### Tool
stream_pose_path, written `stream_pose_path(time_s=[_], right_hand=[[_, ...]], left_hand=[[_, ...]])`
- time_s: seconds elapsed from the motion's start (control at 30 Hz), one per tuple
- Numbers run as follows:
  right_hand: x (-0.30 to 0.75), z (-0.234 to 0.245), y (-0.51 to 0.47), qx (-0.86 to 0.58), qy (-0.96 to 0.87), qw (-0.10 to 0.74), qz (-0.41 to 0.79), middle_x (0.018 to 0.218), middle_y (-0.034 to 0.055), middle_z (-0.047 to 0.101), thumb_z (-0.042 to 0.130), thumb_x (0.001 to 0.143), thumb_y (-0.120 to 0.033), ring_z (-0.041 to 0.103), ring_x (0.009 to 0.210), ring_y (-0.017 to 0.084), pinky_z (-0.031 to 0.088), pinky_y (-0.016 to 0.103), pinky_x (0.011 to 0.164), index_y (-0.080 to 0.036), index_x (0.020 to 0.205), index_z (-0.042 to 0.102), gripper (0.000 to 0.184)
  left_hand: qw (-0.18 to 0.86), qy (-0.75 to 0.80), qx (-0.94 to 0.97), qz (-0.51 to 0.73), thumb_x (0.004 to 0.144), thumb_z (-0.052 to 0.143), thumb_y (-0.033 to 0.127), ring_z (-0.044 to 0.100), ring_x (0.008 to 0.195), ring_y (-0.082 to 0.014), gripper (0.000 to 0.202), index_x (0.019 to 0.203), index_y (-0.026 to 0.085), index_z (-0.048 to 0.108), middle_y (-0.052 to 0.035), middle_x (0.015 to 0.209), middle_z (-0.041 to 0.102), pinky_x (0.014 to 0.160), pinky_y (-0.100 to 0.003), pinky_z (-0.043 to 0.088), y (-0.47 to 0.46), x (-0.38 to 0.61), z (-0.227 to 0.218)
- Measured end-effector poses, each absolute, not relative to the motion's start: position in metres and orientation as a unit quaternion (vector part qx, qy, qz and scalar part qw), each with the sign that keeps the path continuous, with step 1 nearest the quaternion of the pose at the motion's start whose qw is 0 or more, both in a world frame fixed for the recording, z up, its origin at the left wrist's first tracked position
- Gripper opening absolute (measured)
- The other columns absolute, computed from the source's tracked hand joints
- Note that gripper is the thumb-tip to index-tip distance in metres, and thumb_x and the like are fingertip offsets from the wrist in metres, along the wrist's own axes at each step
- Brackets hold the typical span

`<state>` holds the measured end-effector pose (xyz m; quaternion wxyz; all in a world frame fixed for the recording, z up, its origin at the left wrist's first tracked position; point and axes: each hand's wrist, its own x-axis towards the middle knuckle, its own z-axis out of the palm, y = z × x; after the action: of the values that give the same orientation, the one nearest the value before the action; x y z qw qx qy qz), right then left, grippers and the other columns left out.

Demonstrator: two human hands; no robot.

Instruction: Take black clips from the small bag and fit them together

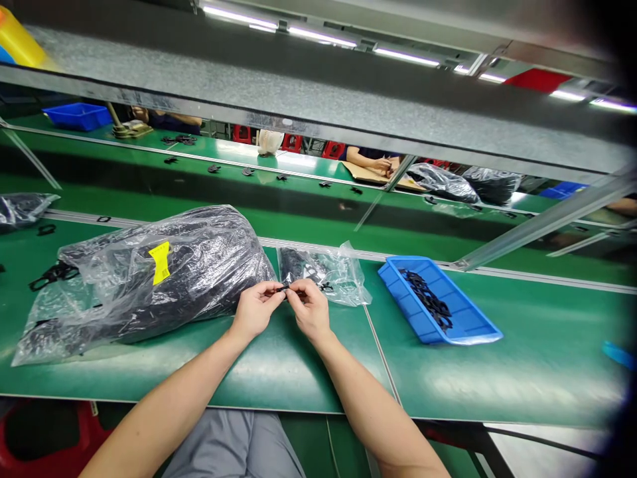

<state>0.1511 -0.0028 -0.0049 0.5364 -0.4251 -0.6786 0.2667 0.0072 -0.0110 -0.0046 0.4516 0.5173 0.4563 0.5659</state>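
My left hand [257, 307] and my right hand [309, 307] meet over the green workbench, each with thumb and fingers pinched on one small black plastic part [283, 289]. Most of that part is hidden by my fingertips. To the left of my hands lies a large clear plastic bag [219, 259] full of black parts, with a yellow label [160, 262] on it. Just behind my hands is a smaller clear bag [343, 265] holding dark parts. A blue tray [470, 315] with a pile of black plastic parts [428, 299] stands off to the right.
A metal shelf [298, 99] crosses above the bench, with a slanted metal brace [542, 216] at right. Beyond runs a green conveyor belt [293, 206] bearing scattered black parts. Across it, a co-worker's hands [382, 164] work over cardboard. Another blue tray [78, 116] sits far left.
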Motion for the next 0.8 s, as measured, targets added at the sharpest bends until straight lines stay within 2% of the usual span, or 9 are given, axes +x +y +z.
stream_pose_path(time_s=[0.63, 0.8], right_hand=[[0.1531, -0.0045, -0.0014, -0.422, -0.682, 0.521, 0.292, 0.088, 0.0038, 0.058, 0.056, 0.085, -0.028, 0.057, 0.077, 0.016, 0.051, 0.027, 0.064, -0.021, 0.080, 0.058, 0.008], [0.1526, -0.0071, 0.0019, -0.436, -0.590, 0.537, 0.416, 0.084, 0.0025, 0.061, 0.062, 0.080, -0.033, 0.060, 0.072, 0.015, 0.053, 0.030, 0.066, -0.021, 0.092, 0.057, 0.017]], left_hand=[[0.465, 0.436, 0.540, 0.549, 0.074, 0.070, 0.028, 0.067, 0.079, -0.0175, 0.021, 0.090, 0.016, 0.072, -0.0060, 0.088, 0.072, 0.074, -0.029, 0.055, -0.0089, 0.0043, -0.0079], [0.499, 0.421, 0.528, 0.543, 0.073, 0.072, 0.028, 0.066, 0.076, -0.0170, 0.022, 0.090, 0.016, 0.072, -0.0055, 0.086, 0.072, 0.070, -0.029, 0.055, -0.0075, 0.0045, -0.0078]])
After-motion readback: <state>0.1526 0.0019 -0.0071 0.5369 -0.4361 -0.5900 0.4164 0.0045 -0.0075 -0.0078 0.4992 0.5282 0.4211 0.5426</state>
